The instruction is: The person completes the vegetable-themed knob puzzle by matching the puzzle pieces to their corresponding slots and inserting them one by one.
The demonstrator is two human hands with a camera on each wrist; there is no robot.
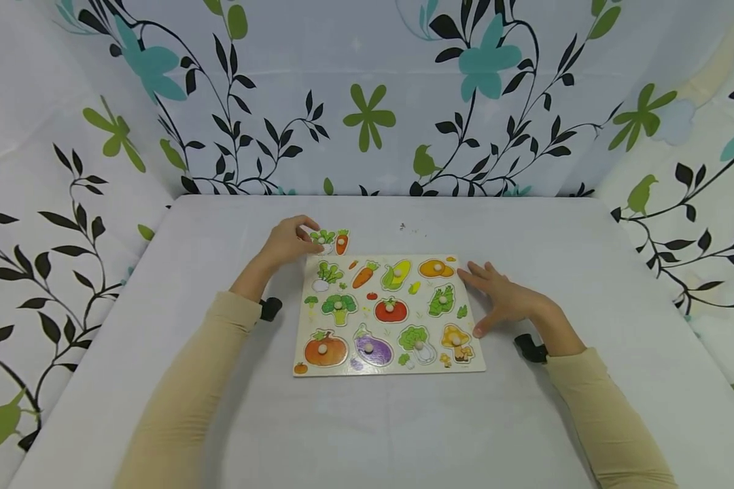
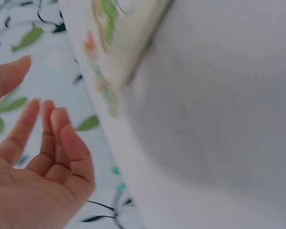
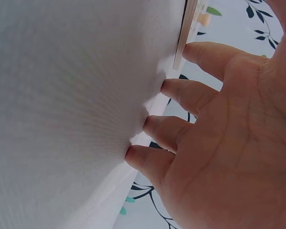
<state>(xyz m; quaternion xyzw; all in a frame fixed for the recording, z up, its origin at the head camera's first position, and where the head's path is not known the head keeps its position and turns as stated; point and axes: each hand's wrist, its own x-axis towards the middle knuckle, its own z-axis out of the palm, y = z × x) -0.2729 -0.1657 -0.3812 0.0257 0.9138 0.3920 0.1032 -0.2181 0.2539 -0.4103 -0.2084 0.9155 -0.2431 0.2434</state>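
A wooden vegetable peg puzzle board (image 1: 355, 331) lies on the white table. Beyond its far left corner lie a turnip piece (image 1: 322, 237) and a carrot piece (image 1: 342, 242), side by side. My left hand (image 1: 290, 240) is over the turnip piece, thumb and forefinger apart; the left wrist view shows nothing between them. Beside the board's right edge, my right hand (image 1: 503, 293) is spread. In the right wrist view one fingertip touches the board's edge (image 3: 187, 36), while other fingertips (image 3: 151, 123) press the tablecloth. The board's turnip picture (image 1: 327, 276) and carrot picture (image 1: 364, 276) show no knob.
Other pieces with round knobs sit in the board, among them a tomato (image 1: 391, 310), an eggplant (image 1: 373, 349) and a pumpkin (image 1: 325, 351). Leaf-patterned cloth (image 1: 367, 61) hangs behind and beside the table. A few small specks (image 1: 403, 226) lie behind the board.
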